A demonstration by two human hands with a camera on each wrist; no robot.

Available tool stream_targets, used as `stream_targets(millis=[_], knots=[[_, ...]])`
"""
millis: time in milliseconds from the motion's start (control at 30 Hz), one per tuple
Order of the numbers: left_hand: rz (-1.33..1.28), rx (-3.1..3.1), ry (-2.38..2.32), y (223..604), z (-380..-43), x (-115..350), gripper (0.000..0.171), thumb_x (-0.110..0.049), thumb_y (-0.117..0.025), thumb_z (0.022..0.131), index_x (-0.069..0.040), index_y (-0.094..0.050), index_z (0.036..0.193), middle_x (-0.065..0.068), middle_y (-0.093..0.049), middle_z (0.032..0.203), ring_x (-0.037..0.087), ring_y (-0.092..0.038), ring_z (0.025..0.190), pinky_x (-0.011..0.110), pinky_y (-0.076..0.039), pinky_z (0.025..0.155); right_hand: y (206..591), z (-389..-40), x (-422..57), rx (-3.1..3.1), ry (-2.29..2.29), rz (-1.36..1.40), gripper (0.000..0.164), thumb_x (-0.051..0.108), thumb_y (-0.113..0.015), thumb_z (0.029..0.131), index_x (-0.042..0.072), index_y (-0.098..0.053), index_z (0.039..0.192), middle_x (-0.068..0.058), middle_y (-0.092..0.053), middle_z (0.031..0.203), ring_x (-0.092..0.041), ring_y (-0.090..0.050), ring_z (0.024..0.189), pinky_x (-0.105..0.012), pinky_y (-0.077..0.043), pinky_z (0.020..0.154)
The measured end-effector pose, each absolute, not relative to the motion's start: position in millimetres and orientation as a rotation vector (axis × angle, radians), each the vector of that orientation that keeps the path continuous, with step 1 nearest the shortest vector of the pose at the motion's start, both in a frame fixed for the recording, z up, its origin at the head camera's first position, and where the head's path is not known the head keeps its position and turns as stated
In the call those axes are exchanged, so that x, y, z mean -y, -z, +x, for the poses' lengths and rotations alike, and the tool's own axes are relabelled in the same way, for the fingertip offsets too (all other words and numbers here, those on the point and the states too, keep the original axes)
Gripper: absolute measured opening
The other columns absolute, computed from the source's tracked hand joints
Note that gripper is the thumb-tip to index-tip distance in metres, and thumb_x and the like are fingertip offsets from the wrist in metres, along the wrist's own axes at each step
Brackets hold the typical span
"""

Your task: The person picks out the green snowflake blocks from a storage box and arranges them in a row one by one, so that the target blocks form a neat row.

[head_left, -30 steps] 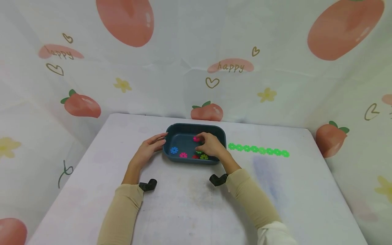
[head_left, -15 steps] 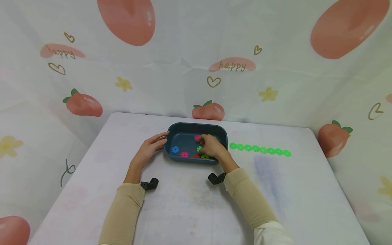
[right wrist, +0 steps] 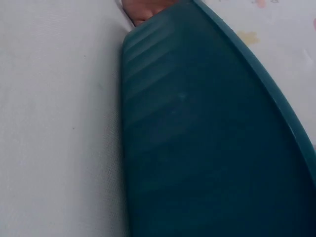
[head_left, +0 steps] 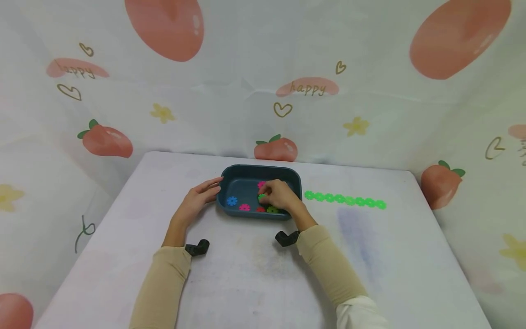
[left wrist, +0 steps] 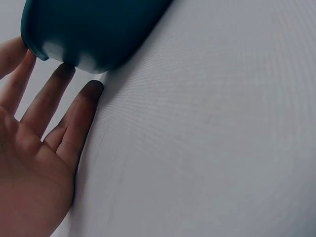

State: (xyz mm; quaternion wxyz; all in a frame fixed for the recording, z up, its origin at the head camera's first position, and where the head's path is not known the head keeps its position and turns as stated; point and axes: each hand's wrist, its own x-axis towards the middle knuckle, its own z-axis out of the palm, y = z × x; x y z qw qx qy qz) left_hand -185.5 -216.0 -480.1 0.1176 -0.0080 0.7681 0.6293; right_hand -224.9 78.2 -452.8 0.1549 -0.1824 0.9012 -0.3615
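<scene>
A dark teal rectangular tray holds several small notched plastic discs. My left hand touches the tray's left end with nearly straight fingers, seen closer in the left wrist view beside the tray wall. My right hand reaches into the tray, thumb and index finger pinching a green notched disc. Around it lie a pink disc, a blue disc, another pink disc, a red disc and an olive-green disc. In the right wrist view the tray's outer wall hides the right hand.
To the right of the tray, several bright green notched discs form a straight row on the white table. A white cloth printed with fruit hangs behind the table. Black wrist cameras sit on both wrists.
My right fingers have moved from beside the upper pink disc down to the green disc and closed on it. The left hand stays at the tray's end.
</scene>
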Motion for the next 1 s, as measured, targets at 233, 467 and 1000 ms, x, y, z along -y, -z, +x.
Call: stream_targets(millis=[233, 467, 1000], knots=[[-0.019, -2.247, -1.835, 480.5, -185.3, 216.5, 0.054, -0.044, -0.062, 0.101, -0.026, -0.052, 0.151, 0.004, -0.047, 0.159, 0.014, -0.06, 0.129, 0.04, -0.042, 0.118, 451.3, -224.3, -81.4, -2.601, 1.199, -0.521, 0.013, 0.02, -0.08, 0.09, 0.015, -0.076, 0.101, -0.001, -0.071, 0.09, -0.015, -0.06, 0.083, -0.026, -0.051, 0.074], [-0.021, -2.244, -1.843, 480.2, -184.1, 216.8, 0.054, -0.045, -0.062, 0.101, -0.026, -0.052, 0.15, 0.002, -0.048, 0.159, 0.009, -0.057, 0.13, 0.033, -0.045, 0.115, 443.2, -220.1, -88.0, -2.538, 1.378, -0.567, 0.013, 0.022, -0.075, 0.094, 0.016, -0.075, 0.105, -0.003, -0.074, 0.095, -0.016, -0.065, 0.086, -0.028, -0.055, 0.076], [-0.009, -2.248, -1.839, 479.4, -183.4, 216.5, 0.054, -0.044, -0.061, 0.102, -0.025, -0.051, 0.151, 0.004, -0.046, 0.16, 0.015, -0.058, 0.132, 0.027, -0.047, 0.111, 411.7, -210.4, -108.4, -2.529, 1.608, -0.516, 0.024, 0.018, -0.071, 0.097, 0.014, -0.072, 0.121, -0.009, -0.071, 0.106, -0.031, -0.068, 0.094, -0.034, -0.057, 0.075]])
